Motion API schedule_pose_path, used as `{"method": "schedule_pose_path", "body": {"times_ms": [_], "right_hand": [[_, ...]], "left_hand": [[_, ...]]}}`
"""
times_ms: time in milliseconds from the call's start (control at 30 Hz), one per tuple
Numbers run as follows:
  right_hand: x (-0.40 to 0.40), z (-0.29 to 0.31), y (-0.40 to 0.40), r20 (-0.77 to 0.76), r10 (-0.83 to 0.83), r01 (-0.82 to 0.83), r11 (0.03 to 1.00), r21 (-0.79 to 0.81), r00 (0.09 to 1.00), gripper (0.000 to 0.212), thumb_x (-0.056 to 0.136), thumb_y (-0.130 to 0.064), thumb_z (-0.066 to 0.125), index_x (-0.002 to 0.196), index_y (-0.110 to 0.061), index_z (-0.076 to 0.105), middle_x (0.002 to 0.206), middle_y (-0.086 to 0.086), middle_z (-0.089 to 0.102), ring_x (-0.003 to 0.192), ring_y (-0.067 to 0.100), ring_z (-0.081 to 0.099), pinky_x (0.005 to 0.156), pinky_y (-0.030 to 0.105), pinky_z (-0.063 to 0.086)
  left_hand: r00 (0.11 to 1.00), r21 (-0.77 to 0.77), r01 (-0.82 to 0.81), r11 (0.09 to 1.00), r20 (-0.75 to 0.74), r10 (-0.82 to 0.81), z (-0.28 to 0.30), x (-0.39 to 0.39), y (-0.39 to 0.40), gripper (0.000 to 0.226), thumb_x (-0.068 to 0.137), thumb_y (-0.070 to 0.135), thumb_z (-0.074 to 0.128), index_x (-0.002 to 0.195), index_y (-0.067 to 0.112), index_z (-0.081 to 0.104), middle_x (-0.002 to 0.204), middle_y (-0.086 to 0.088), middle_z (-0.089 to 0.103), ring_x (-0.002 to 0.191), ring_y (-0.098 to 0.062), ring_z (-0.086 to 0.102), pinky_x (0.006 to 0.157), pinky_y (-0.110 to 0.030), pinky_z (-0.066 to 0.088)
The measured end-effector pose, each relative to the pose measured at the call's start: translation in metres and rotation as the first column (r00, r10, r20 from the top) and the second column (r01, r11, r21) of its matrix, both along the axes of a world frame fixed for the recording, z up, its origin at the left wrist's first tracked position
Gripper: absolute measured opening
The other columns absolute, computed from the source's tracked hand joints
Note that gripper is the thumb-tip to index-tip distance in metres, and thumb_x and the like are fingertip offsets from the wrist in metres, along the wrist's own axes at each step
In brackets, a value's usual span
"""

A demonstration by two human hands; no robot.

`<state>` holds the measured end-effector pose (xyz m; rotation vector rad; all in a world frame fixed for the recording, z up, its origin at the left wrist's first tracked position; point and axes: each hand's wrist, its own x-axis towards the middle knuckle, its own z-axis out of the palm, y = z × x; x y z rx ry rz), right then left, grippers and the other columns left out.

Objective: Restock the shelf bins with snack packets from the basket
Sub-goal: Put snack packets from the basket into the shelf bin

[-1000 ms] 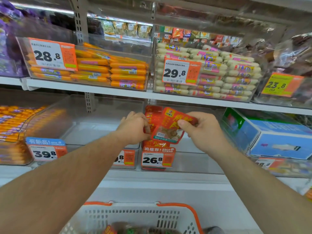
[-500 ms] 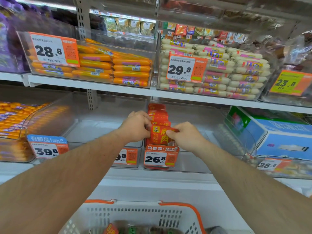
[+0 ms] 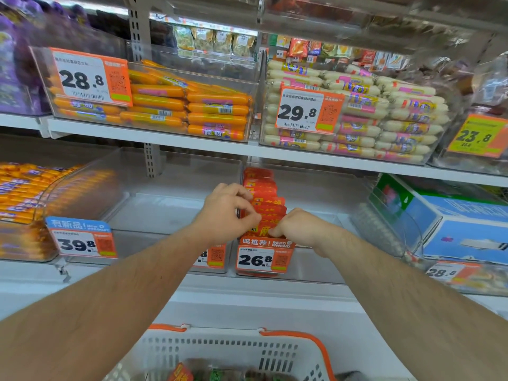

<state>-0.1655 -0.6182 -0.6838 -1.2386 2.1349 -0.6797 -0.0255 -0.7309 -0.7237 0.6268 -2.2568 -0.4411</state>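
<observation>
Red packets (image 3: 268, 204) upright in clear bin (image 3: 324, 270), seemingly.

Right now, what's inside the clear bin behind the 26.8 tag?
A front-to-back row of upright red snack packets along the left wall of the clear bin. Both hands, left hand and right hand, cover the front packets; the 26.8 tag hides their bases.

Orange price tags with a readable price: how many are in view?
6. Upper shelf: 28.8, 29.8, 23.8. Lower shelf: 39.8, 26.8, blurred 28.8. One more hides behind the left forearm.
</observation>
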Motion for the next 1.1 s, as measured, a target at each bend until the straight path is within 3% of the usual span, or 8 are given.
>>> {"method": "schedule_pose_path", "body": {"times_ms": [333, 400, 467, 533, 633, 733, 933, 1100], "right_hand": [[-0.004, 0.015, 0.003, 0.022, 0.085, -0.087, 0.988, 0.129, 0.996, 0.018, 0.089, -0.038, 0.066, 0.093, -0.021, 0.069, 0.094, 0.001, 0.074, 0.084, 0.021, 0.067, 0.083, 0.036, 0.047], [-0.017, 0.022, 0.005, 0.096, -0.095, 0.101, 0.993, -0.055, 0.991, 0.035, 0.087, -0.048, 0.065, 0.091, -0.014, 0.070, 0.093, 0.006, 0.074, 0.077, 0.021, 0.064, 0.079, 0.035, 0.043], [-0.035, 0.014, -0.006, 0.344, -0.346, 0.429, 0.880, -0.203, 0.873, 0.047, 0.094, -0.050, 0.054, 0.102, -0.005, 0.066, 0.098, 0.018, 0.069, 0.082, 0.026, 0.063, 0.081, 0.036, 0.046], [-0.042, -0.003, -0.021, 0.539, -0.441, 0.567, 0.819, -0.085, 0.718, 0.064, 0.098, -0.056, 0.038, 0.133, -0.004, 0.051, 0.106, 0.017, 0.060, 0.094, 0.028, 0.058, 0.086, 0.036, 0.044], [-0.046, -0.034, -0.046, 0.681, -0.474, 0.565, 0.818, 0.108, 0.558, 0.091, 0.091, -0.076, 0.023, 0.148, -0.007, 0.035, 0.124, 0.016, 0.059, 0.111, 0.030, 0.059, 0.102, 0.042, 0.040], [-0.031, -0.038, -0.058, 0.828, -0.329, 0.434, 0.893, 0.116, 0.454, 0.097, 0.084, -0.084, 0.017, 0.123, -0.007, 0.062, 0.100, 0.021, 0.073, 0.088, 0.036, 0.072, 0.085, 0.048, 0.053], [-0.022, -0.031, -0.063, 0.844, -0.184, 0.323, 0.946, 0.013, 0.504, 0.095, 0.084, -0.084, 0.015, 0.105, -0.011, 0.071, 0.098, 0.023, 0.073, 0.079, 0.036, 0.074, 0.072, 0.044, 0.054], [-0.029, -0.030, -0.064, 0.796, -0.197, 0.283, 0.958, 0.034, 0.573, 0.095, 0.082, -0.086, 0.021, 0.118, -0.012, 0.069, 0.110, 0.022, 0.071, 0.096, 0.037, 0.071, 0.084, 0.047, 0.053]], "left_hand": [[1.000, 0.167, 0.006, 0.986, 0.025, -0.010, -0.007, 0.007, 0.008, 0.022, 0.080, 0.020, 0.077, 0.074, 0.037, 0.065, 0.114, 0.015, 0.051, 0.116, -0.007, 0.033, 0.103, -0.029, 0.029], [0.997, 0.230, 0.049, 0.972, -0.065, -0.034, -0.007, 0.010, 0.010, 0.018, 0.085, 0.017, 0.073, 0.094, 0.033, 0.067, 0.122, 0.011, 0.048, 0.120, -0.010, 0.038, 0.096, -0.016, 0.038], [0.984, 0.418, 0.052, 0.907, -0.175, 0.025, -0.001, 0.009, 0.016, 0.035, 0.095, 0.024, 0.061, 0.129, 0.026, 0.055, 0.131, 0.012, 0.038, 0.123, -0.010, 0.041, 0.075, -0.001, 0.041], [0.978, 0.625, 0.025, 0.780, -0.177, 0.111, 0.011, 0.004, 0.020, 0.046, 0.102, 0.038, 0.044, 0.145, 0.024, 0.038, 0.139, 0.012, 0.035, 0.121, -0.011, 0.044, 0.083, -0.009, 0.043], [0.996, 0.801, -0.008, 0.598, -0.047, 0.077, 0.019, -0.006, 0.019, 0.044, 0.103, 0.054, 0.020, 0.135, 0.031, 0.040, 0.128, 0.003, 0.054, 0.117, -0.017, 0.050, 0.105, -0.037, 0.035], [0.999, 0.836, 0.037, 0.548, -0.024, -0.032, 0.015, -0.011, 0.016, 0.051, 0.102, 0.055, 0.012, 0.135, 0.030, 0.041, 0.110, 0.008, 0.058, 0.097, -0.007, 0.053, 0.097, -0.029, 0.035], [0.998, 0.836, 0.053, 0.545, -0.021, -0.066, 0.007, -0.015, 0.005, 0.052, 0.101, 0.057, 0.015, 0.147, 0.035, 0.022, 0.108, 0.012, 0.058, 0.077, 0.006, 0.054, 0.065, -0.019, 0.041], [0.998, 0.836, 0.062, 0.545, -0.036, -0.058, 0.004, -0.015, 0.002, 0.048, 0.100, 0.058, 0.019, 0.144, 0.037, 0.026, 0.103, 0.014, 0.063, 0.079, 0.004, 0.061, 0.057, -0.017, 0.042]]}}
